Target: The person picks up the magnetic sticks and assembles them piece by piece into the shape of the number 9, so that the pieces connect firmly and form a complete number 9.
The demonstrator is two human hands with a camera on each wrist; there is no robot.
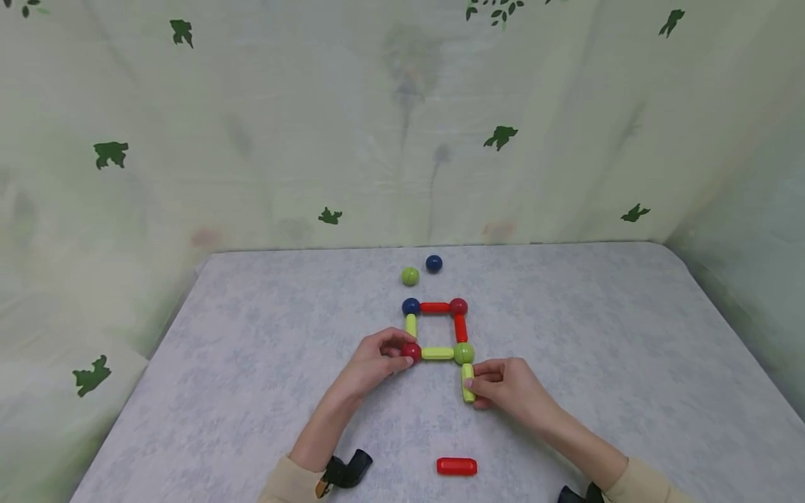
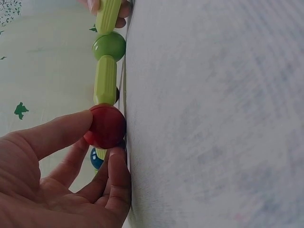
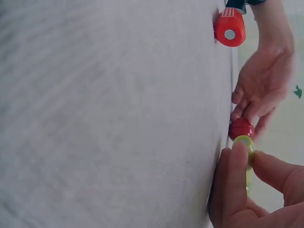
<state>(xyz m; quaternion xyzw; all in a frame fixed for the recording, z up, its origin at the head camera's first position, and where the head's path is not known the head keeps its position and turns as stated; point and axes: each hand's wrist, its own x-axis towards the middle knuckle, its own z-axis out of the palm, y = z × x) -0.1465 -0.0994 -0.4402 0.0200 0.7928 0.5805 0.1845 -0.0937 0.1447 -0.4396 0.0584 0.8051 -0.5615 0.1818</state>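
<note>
On the table, balls and rods are joined into a square frame. My left hand (image 1: 372,362) pinches the red ball (image 1: 411,352) at its near left corner between thumb and fingers. A yellow-green rod (image 1: 437,353) runs from there to the green ball (image 1: 464,353) at the near right corner. My right hand (image 1: 512,391) pinches another yellow-green rod (image 1: 468,385), whose far end meets that green ball and which points toward me. The far side has a blue ball (image 1: 411,306), a red rod (image 1: 434,307) and a second red ball (image 1: 458,306).
Beyond the frame lie a loose green ball (image 1: 410,276) and a loose dark blue ball (image 1: 434,263). A loose red rod (image 1: 457,467) lies near me, between my forearms. The grey table (image 1: 264,300) meets a patterned curtain (image 1: 270,140) at the back.
</note>
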